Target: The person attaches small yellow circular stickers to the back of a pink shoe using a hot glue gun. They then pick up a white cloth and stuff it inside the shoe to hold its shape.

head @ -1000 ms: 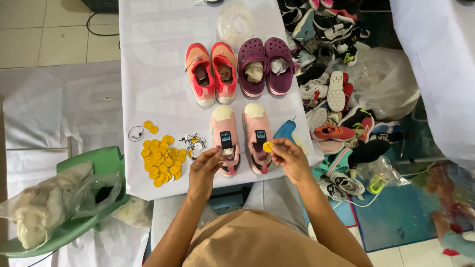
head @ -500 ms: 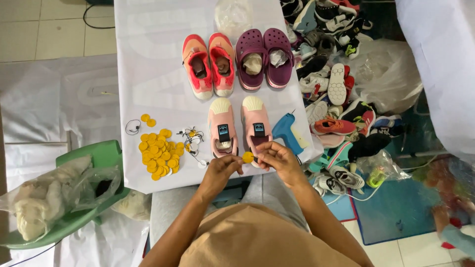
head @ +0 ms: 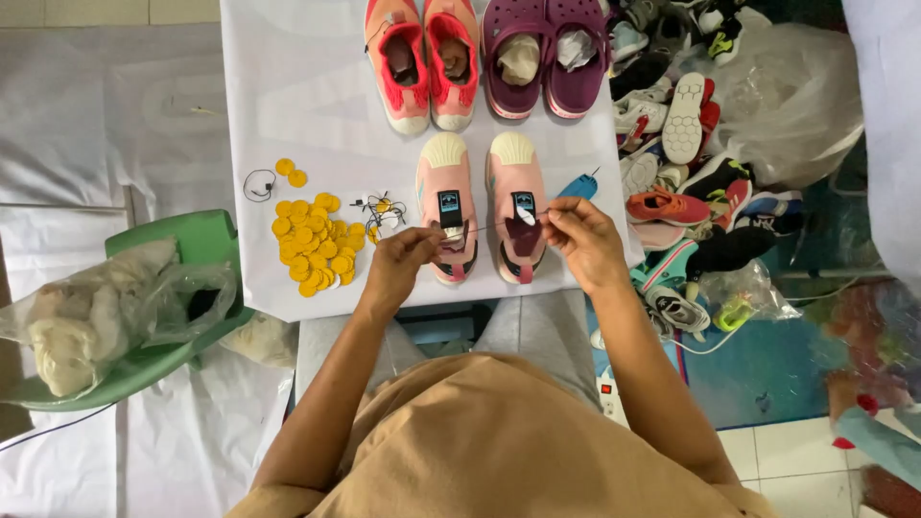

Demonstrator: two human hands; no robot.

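Hands pinch a thin string taut between them: left hand (head: 401, 261), right hand (head: 578, 236), over pink shoes (head: 480, 206); yellow discs (head: 312, 245) lie beside.

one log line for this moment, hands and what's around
left hand: pinches thread end | right hand: pinches other end | thread: taut over pink shoes | yellow discs: heap beside

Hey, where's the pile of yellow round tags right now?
In the head view, the pile of yellow round tags lies on the white table, left of the pink pair of shoes and just beyond the left hand.
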